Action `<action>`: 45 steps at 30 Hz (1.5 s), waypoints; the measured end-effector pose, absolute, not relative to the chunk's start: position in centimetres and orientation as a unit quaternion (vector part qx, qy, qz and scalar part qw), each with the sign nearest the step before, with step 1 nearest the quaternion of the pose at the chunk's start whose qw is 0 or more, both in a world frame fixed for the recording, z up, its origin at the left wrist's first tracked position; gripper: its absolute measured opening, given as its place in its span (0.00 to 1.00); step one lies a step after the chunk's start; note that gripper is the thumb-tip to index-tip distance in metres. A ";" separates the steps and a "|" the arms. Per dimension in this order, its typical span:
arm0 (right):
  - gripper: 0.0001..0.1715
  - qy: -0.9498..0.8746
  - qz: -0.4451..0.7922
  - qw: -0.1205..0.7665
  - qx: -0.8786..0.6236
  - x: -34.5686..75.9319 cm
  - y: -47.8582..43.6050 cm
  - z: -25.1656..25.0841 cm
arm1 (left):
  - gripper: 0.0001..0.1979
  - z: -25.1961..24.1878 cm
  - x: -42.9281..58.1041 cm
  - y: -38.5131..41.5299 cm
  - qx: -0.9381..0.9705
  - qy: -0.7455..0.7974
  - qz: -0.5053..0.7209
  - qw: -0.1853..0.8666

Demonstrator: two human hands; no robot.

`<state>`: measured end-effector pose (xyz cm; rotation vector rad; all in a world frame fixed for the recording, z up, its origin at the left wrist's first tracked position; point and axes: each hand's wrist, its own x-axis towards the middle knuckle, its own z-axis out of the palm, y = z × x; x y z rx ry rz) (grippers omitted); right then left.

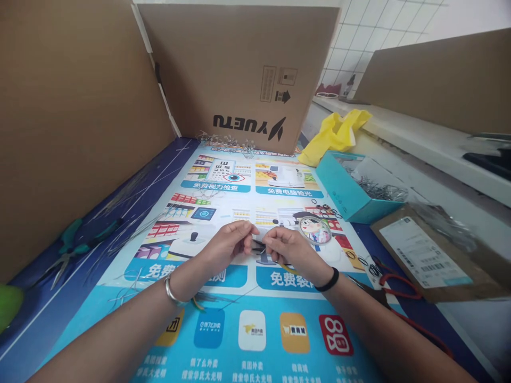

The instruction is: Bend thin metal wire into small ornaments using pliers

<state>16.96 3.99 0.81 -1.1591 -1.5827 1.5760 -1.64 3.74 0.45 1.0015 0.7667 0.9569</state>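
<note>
Left hand (233, 242), centre of frame: thumb and fingers drawn narrow; whether anything is gripped cannot be told. Thin dark piece (259, 247): located between the two sets of fingertips; exact form too small to tell. Judged light and somewhat springy, easily bent or dropped; best taken by fingertip pinch close to its ends. Right hand (293, 247): thumb and forefinger closed in a pinch, apparently on the piece's right end.

Edges, left to right. Cardboard panel (80, 106) walls the left side. Teal-handled pliers (74, 244) lie at left, with loose wires (139, 231) between them and the left hand. Upright carton (239, 69) bounds the top centre. Round clear dish (315, 230) sits just beside the right hand, with black rings (374, 269) and red-handled scissors (373, 293) farther right. Most usable room is judged to be the lower centre of the printed mat (275, 299), between the forearms.
</note>
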 end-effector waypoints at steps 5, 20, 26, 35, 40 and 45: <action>0.16 -0.521 0.658 0.350 -0.417 17.3 4.1 0.3 | 0.14 0.2 -1.7 3.8 0.407 0.285 0.453 0.740; 0.14 -0.556 0.618 0.378 -0.407 17.2 4.1 0.6 | 0.15 0.6 -1.3 3.6 0.428 0.318 0.485 0.693; 0.11 -0.627 0.477 0.403 -0.466 16.9 4.0 0.3 | 0.12 0.6 -1.1 3.4 0.476 0.389 0.421 0.667; 0.08 -0.753 0.288 0.376 -0.457 16.8 3.6 -0.3 | 0.10 -0.2 -1.1 3.1 0.707 0.466 0.428 0.316; 0.11 -0.781 0.269 0.362 -0.433 16.6 3.4 0.0 | 0.14 0.0 -1.5 2.9 0.760 0.442 0.395 0.264; 0.11 -0.801 0.253 0.346 -0.419 16.6 3.4 -0.1 | 0.15 0.2 -1.6 2.8 0.798 0.428 0.364 0.218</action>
